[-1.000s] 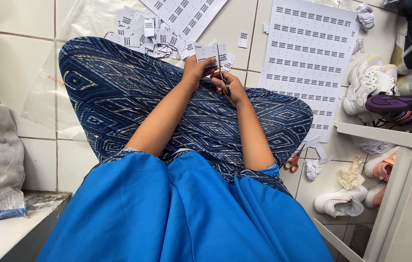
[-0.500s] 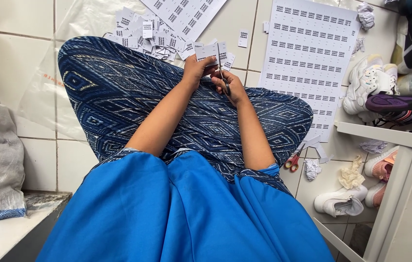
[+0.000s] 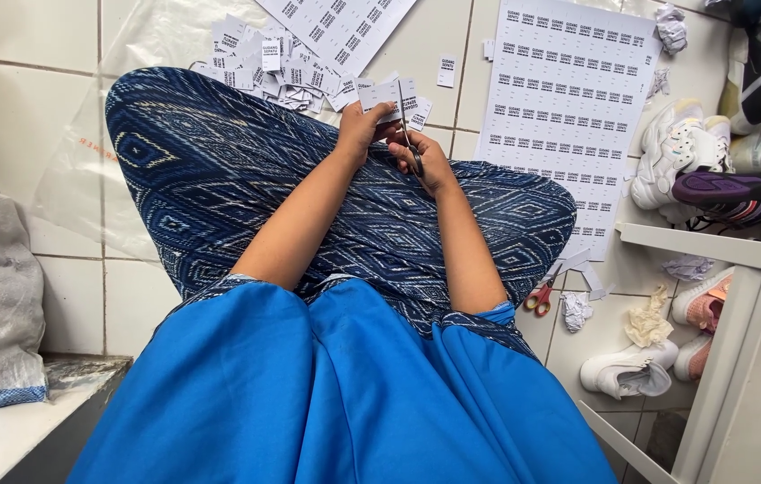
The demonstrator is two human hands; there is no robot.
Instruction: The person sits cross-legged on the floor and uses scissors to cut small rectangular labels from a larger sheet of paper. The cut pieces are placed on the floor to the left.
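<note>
The left hand (image 3: 358, 128) pinches a strip of paper labels (image 3: 386, 96); the right hand (image 3: 425, 161) grips scissors (image 3: 409, 143), apparently cutting it, above the patterned lap (image 3: 219, 170).

- One view only, from a camera on the person's head, so no part of the scene is shared with a second view.
- It faces steeply down over the lap to the tiled floor (image 3: 58, 296).
- The blue garment fills the near edge; printed sheets (image 3: 568, 99) lie far, shoes far right.
</note>
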